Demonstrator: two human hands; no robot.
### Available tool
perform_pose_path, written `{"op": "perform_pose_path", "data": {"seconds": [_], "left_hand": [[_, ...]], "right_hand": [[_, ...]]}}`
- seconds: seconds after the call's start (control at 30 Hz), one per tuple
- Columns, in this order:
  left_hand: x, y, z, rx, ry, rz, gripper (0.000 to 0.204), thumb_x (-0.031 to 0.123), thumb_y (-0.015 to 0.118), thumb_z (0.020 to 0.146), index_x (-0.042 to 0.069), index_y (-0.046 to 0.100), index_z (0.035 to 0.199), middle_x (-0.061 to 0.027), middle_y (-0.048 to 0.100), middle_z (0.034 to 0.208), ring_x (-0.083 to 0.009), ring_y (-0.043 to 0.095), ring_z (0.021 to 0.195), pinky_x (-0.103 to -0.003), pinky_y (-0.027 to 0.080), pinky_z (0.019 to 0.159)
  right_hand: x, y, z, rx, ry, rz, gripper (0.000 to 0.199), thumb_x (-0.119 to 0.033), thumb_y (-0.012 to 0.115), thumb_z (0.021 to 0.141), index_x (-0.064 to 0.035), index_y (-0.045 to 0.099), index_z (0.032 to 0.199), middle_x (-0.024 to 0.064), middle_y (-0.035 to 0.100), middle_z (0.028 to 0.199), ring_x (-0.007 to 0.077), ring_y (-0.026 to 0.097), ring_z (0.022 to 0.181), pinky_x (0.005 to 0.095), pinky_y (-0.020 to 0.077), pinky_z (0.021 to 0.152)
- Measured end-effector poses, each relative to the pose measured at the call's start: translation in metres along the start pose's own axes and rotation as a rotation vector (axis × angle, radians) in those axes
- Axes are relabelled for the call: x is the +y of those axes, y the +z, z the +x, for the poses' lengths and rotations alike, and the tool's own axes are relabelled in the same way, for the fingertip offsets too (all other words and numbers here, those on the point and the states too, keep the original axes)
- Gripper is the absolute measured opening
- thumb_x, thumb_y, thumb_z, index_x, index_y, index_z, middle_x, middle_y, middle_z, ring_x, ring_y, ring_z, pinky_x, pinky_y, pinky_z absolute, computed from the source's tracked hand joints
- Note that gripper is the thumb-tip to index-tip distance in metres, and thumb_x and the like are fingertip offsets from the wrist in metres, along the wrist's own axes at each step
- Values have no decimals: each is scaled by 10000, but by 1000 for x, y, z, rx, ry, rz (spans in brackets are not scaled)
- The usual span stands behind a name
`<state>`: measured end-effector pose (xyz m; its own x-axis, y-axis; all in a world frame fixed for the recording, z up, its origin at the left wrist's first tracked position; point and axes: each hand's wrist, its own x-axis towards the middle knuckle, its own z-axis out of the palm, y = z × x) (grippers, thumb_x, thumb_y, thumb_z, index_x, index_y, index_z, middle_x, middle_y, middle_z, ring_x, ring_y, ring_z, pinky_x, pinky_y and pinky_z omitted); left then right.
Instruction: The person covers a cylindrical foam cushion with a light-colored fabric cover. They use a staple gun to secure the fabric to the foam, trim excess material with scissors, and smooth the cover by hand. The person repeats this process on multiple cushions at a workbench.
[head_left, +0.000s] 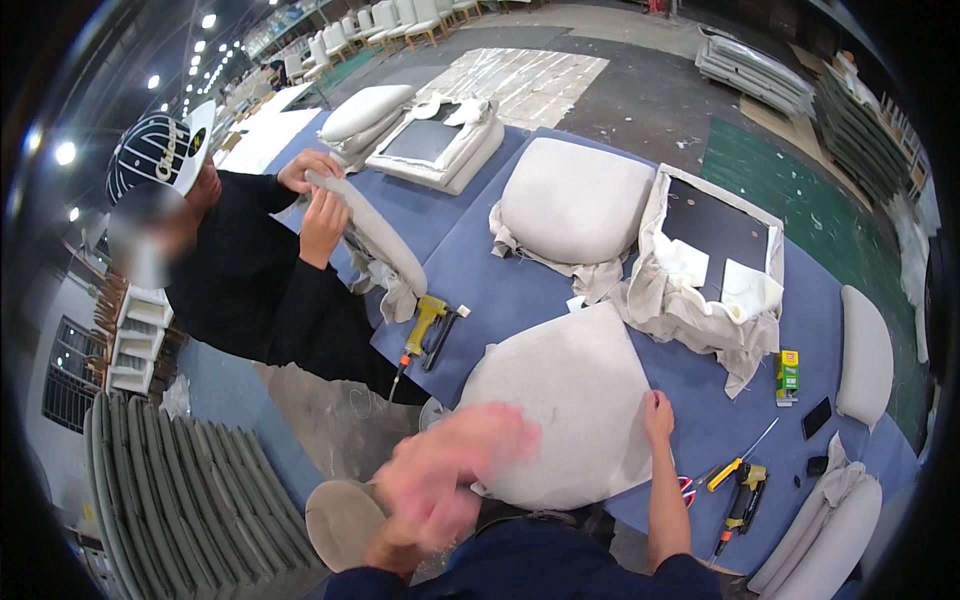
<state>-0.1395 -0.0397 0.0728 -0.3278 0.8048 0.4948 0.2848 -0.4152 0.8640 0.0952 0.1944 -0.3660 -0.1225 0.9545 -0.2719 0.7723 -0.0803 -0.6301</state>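
Note:
A light beige upholstered seat cushion (560,405) lies in front of me at the table's near edge, smooth face up. At its right edge my right hand (657,415) has its fingers closed on the fabric. My left hand (455,465) is smeared by motion over the cushion's near left side; its fingers do not show clearly. Right of the cushion lie red-handled scissors (687,489), a yellow-handled screwdriver (724,474) and a yellow and black staple gun (743,505).
A co-worker (260,265) at left holds a padded backrest (375,235) beside another staple gun (427,325). Further cushions (575,200) and an upturned seat (725,235) sit on the blue table (470,270). A phone (817,418) and small box (788,378) lie right. Grey panels (190,500) stand lower left.

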Motion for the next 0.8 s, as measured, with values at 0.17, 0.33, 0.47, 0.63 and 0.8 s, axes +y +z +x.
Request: {"op": "perform_pose_path", "data": {"seconds": [0.17,0.33,0.47,0.63,0.8], "left_hand": [[127,85,3,282,146,-171,298,258,661,940,57,642,1160,-58,700,925,-283,690,865,-543,506,860],[175,153,3,512,135,-395,303,301,665,950,113,639,1187,-2,700,807,-234,694,792,-510,510,798],[161,135,5,92,284,-557,303,247,631,970,94,631,1231,-14,709,782,-232,706,788,-461,490,843],[158,101,12,-373,189,-413,332,249,615,977,86,604,1267,-24,674,840,-244,665,834,-460,454,891],[94,89,2,-402,16,-248,384,280,602,980,90,559,1311,-41,612,958,-279,593,931,-499,414,928]], "right_hand": [[27,-17,38,-74,51,-20,561,-556,461,988,-83,749,1079,205,738,941,427,676,1007,497,491,940],[35,-2,30,-81,-35,12,505,-498,459,1010,-91,734,1126,206,726,1034,434,659,1045,508,485,934],[39,8,1,32,-237,161,418,-384,466,1023,-72,703,1168,173,707,1088,409,649,1052,500,493,936],[41,-11,-34,176,-370,-62,456,-306,522,984,-11,561,1329,181,595,1290,369,546,1219,477,451,1018],[45,1,-84,158,-646,-392,663,-337,536,952,-9,364,1502,213,383,1538,355,330,1457,570,275,1173]]}}
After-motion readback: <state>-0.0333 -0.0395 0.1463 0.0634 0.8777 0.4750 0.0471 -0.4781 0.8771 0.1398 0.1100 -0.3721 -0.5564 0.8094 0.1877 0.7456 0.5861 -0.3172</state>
